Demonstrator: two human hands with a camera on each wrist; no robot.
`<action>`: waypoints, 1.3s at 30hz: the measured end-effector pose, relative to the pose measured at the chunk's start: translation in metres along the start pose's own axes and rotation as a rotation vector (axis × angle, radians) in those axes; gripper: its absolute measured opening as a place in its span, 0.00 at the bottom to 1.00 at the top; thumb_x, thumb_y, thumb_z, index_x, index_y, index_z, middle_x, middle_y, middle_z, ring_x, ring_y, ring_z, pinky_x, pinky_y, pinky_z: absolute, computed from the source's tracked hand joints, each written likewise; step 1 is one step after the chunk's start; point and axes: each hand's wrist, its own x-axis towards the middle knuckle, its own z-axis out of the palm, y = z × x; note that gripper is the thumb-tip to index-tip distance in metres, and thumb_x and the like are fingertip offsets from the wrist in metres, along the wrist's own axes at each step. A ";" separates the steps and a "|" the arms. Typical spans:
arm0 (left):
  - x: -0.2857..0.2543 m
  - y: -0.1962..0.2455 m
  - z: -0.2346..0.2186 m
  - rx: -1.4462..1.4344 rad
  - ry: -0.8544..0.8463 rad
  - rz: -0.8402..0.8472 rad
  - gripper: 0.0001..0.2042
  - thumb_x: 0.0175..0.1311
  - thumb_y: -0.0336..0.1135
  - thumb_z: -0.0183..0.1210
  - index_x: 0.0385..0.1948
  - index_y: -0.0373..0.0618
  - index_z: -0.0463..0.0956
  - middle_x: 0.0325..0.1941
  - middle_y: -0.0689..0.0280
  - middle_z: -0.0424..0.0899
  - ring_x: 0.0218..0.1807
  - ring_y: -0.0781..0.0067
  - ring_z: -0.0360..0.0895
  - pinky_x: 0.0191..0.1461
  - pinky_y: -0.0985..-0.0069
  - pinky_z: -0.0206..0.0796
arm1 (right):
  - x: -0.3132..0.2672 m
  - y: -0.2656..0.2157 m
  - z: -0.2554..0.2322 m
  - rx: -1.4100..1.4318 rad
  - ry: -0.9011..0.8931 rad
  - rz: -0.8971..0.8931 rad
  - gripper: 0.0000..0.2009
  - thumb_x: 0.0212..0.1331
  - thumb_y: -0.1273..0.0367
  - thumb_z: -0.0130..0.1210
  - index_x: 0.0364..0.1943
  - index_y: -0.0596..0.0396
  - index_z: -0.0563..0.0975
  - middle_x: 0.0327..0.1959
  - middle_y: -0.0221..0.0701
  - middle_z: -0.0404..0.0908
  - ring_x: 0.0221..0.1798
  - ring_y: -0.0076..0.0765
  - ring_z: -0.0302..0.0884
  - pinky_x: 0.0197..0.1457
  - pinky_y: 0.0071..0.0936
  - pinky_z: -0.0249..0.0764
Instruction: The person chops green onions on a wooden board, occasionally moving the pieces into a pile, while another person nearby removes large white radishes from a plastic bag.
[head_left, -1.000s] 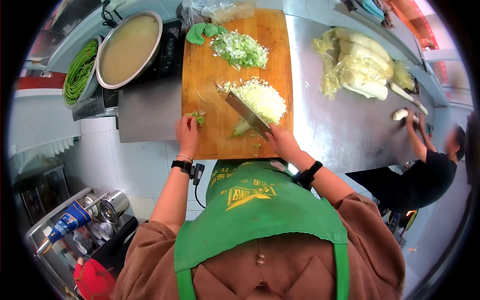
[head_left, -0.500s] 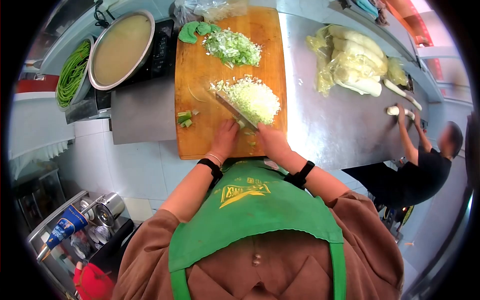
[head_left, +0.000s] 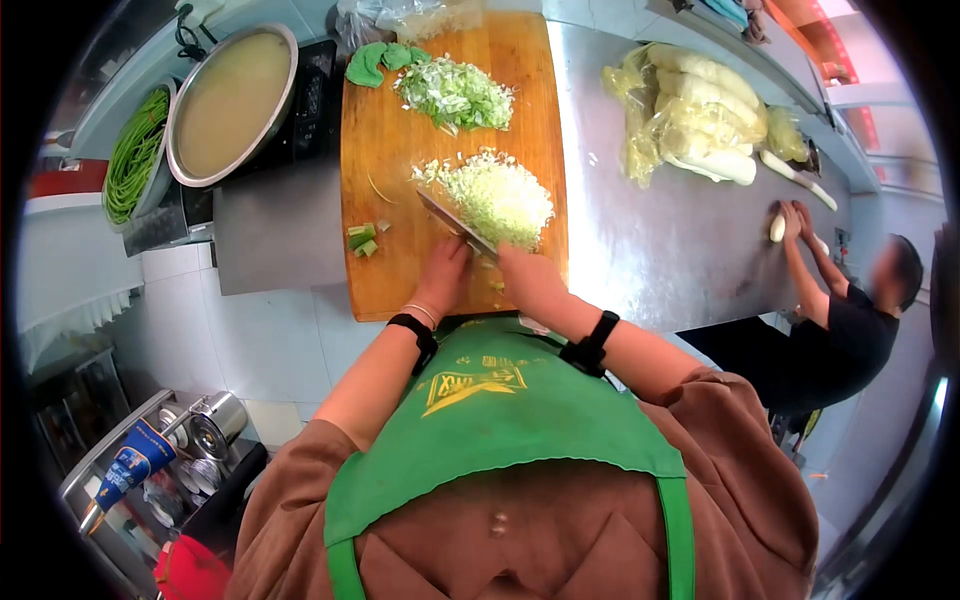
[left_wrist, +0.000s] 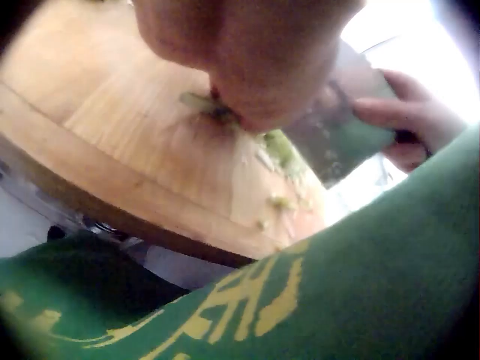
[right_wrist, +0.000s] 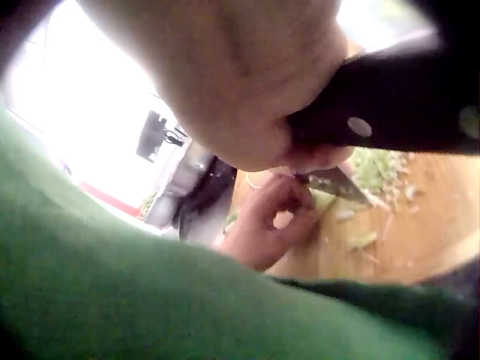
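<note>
My right hand grips the dark handle of a wide cleaver, whose blade slants up-left across the wooden board. Against the blade's near side, my left hand has its fingers curled on a pale green stalk, partly seen under the hand in the left wrist view. Beyond the blade lies a heap of finely chopped pale vegetable. A second, greener chopped heap is farther back. Short green stalk pieces lie on the board's left side.
A large pan of cloudy liquid and a bowl of long green beans stand left of the board. Bagged pale vegetables lie on the steel table. At right, another person handles a white vegetable.
My left hand has moved from the green pieces at the board's left to the stalk beside the blade. The head view has shifted slightly, and the other person's hands have come together.
</note>
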 end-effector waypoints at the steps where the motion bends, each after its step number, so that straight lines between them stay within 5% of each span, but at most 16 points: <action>1: 0.000 -0.002 0.002 -0.008 0.012 0.001 0.11 0.56 0.23 0.60 0.41 0.39 0.77 0.48 0.53 0.77 0.52 0.45 0.73 0.57 0.56 0.70 | -0.003 -0.001 0.000 -0.040 -0.036 0.016 0.10 0.63 0.71 0.57 0.44 0.57 0.71 0.34 0.49 0.82 0.35 0.61 0.82 0.39 0.54 0.76; 14: 0.000 0.000 -0.009 -0.033 0.024 0.010 0.11 0.54 0.22 0.60 0.40 0.41 0.76 0.46 0.53 0.76 0.51 0.44 0.73 0.56 0.55 0.69 | 0.020 0.006 0.022 0.087 0.100 0.018 0.08 0.68 0.67 0.56 0.44 0.54 0.72 0.31 0.49 0.81 0.34 0.65 0.80 0.37 0.55 0.76; 22: 0.009 0.005 0.017 -0.066 0.063 -0.019 0.13 0.55 0.23 0.64 0.42 0.42 0.76 0.50 0.51 0.76 0.53 0.42 0.74 0.55 0.55 0.70 | 0.015 0.012 -0.026 -0.004 -0.001 0.055 0.07 0.68 0.68 0.55 0.43 0.55 0.72 0.31 0.49 0.82 0.34 0.65 0.80 0.38 0.56 0.76; 32: 0.010 0.001 0.017 -0.062 0.064 -0.011 0.11 0.55 0.23 0.62 0.40 0.41 0.77 0.48 0.52 0.77 0.51 0.44 0.73 0.55 0.54 0.71 | 0.025 0.016 -0.018 0.059 0.063 -0.029 0.05 0.69 0.70 0.53 0.41 0.55 0.71 0.31 0.48 0.82 0.35 0.63 0.81 0.39 0.55 0.76; 35: 0.008 0.003 0.019 -0.105 0.091 -0.020 0.10 0.56 0.23 0.61 0.40 0.41 0.77 0.47 0.52 0.77 0.52 0.44 0.73 0.54 0.55 0.71 | 0.008 0.009 -0.017 0.021 -0.054 0.059 0.06 0.69 0.69 0.54 0.41 0.56 0.70 0.31 0.50 0.82 0.35 0.64 0.81 0.40 0.56 0.76; 39: 0.011 -0.001 0.014 -0.059 0.043 -0.043 0.09 0.56 0.23 0.61 0.39 0.41 0.77 0.48 0.53 0.77 0.51 0.44 0.74 0.54 0.56 0.71 | 0.026 0.013 0.000 0.052 0.095 -0.018 0.06 0.68 0.69 0.54 0.42 0.57 0.72 0.30 0.49 0.82 0.34 0.63 0.82 0.38 0.55 0.76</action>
